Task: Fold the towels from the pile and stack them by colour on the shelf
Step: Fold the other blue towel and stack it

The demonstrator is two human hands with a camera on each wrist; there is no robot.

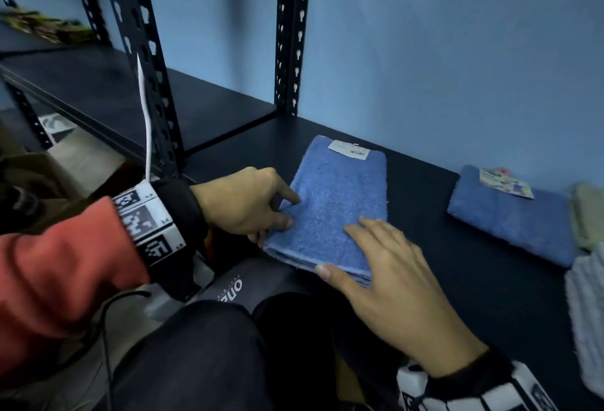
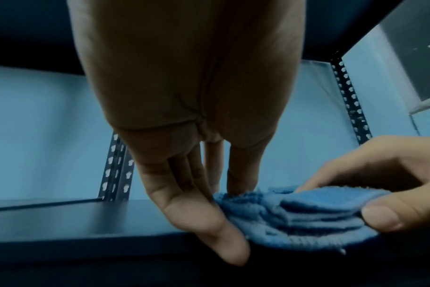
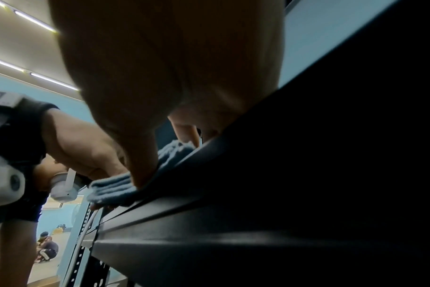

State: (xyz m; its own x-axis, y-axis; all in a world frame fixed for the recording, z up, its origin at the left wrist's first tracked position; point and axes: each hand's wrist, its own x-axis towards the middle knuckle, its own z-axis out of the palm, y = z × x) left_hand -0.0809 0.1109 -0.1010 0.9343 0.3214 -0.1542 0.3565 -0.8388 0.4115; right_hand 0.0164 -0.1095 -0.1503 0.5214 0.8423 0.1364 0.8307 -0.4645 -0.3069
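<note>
A folded blue towel point(image 1: 340, 201) with a white label lies on the black shelf point(image 1: 457, 286), its near edge at the shelf's front. My left hand point(image 1: 281, 211) is at its left edge, index finger and thumb on top and the other fingers against the side; the left wrist view shows these fingers point(image 2: 221, 229) nearly straight beside the towel point(image 2: 295, 219). My right hand point(image 1: 346, 244) lies flat on the near right part, with the thumb point(image 2: 380, 215) pressed against the stacked front layers. The right wrist view shows the towel's corner point(image 3: 111, 192) at the shelf rim.
A second folded blue towel point(image 1: 510, 221) with a coloured tag lies to the right, next to a pale green towel point(image 1: 588, 214) and a white one point(image 1: 585, 312). Black perforated posts point(image 1: 291, 35) stand behind and left. A white cable point(image 1: 145, 116) hangs by the front post. The blue wall is close behind.
</note>
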